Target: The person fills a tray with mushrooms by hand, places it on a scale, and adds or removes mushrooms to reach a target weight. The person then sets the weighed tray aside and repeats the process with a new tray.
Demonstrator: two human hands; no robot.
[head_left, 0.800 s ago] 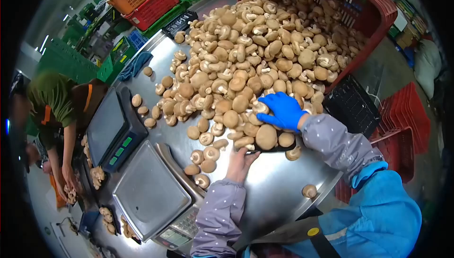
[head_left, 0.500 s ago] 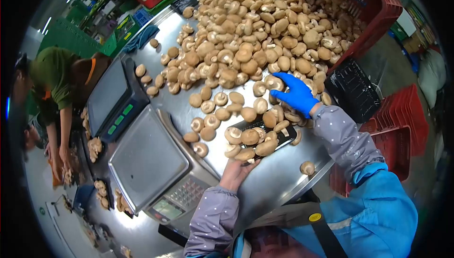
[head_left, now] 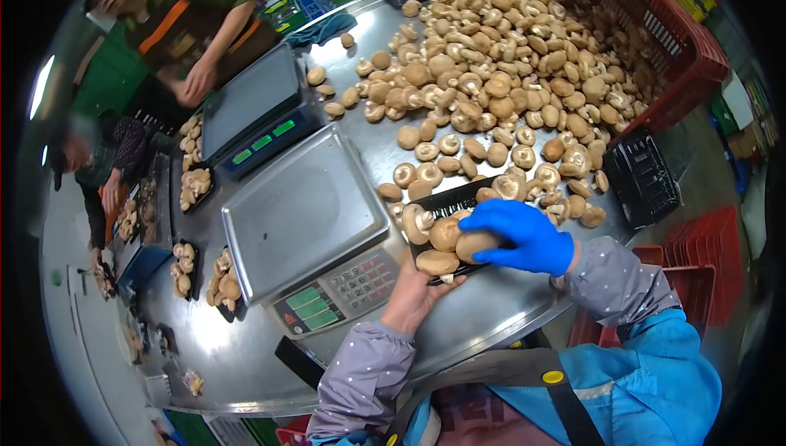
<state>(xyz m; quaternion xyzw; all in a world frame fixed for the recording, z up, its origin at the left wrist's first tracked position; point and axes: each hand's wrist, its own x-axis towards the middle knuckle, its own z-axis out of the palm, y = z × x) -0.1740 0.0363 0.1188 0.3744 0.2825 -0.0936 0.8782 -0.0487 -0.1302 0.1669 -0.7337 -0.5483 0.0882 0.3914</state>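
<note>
A black plastic tray (head_left: 442, 198) with several brown-capped shiitake mushrooms tilts at the near edge of the steel table. My bare left hand (head_left: 416, 292) is closed around its near end, fingers partly hidden underneath. In a blue glove, my right hand (head_left: 524, 237) is over the tray, its fingers curled on a shiitake mushroom (head_left: 475, 247). Beside that one lie a pale-stemmed mushroom (head_left: 416, 223) and an oval cap (head_left: 437, 263). Loose mushrooms surround the tray's far side, in front of the large mushroom pile (head_left: 508, 69).
A steel-topped scale (head_left: 303, 209) stands left of the tray, with a darker scale (head_left: 258, 110) behind it. A red crate (head_left: 696, 61) lies tipped at the pile's right. Stacked black trays (head_left: 643, 180) sit at the right edge. Filled trays (head_left: 225, 282) and two co-workers are at the left.
My right hand has moved from the pile down to the tray, where fewer mushrooms now show. The view has shifted, and a co-worker at the left is now more upright.
</note>
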